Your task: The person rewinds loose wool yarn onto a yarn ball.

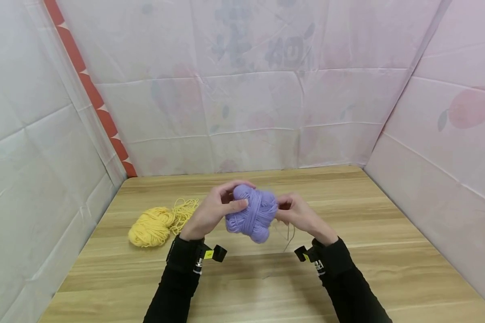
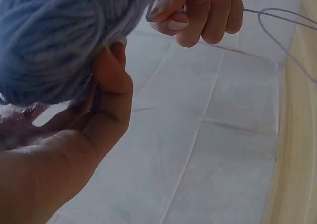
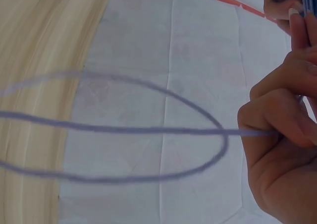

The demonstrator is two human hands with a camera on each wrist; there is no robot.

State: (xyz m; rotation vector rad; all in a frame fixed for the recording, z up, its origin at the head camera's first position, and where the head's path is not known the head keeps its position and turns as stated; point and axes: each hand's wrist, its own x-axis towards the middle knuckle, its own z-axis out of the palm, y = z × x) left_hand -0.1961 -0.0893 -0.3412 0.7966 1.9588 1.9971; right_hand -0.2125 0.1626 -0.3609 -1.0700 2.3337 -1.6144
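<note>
A purple ball of yarn (image 1: 252, 214), wrapped round its middle by a band of strands, is held above the table. My left hand (image 1: 214, 207) grips it from the left, thumb across its front; the fingers behind are partly hidden in the head view. At its right side my right hand (image 1: 300, 213) has curled fingers around a loose purple strand (image 3: 124, 130). That strand hangs below the hand in a loop. Curled fingers (image 2: 213, 16) of the right hand also show beside the yarn in the left wrist view.
On the wooden table (image 1: 388, 269), a yellow ball of yarn (image 1: 150, 228) lies at the left, with a tangle of loose yellow strands (image 1: 184, 211) beside it. A short thread (image 1: 266, 277) lies near the front. White sheeting (image 1: 250, 103) surrounds the back and sides.
</note>
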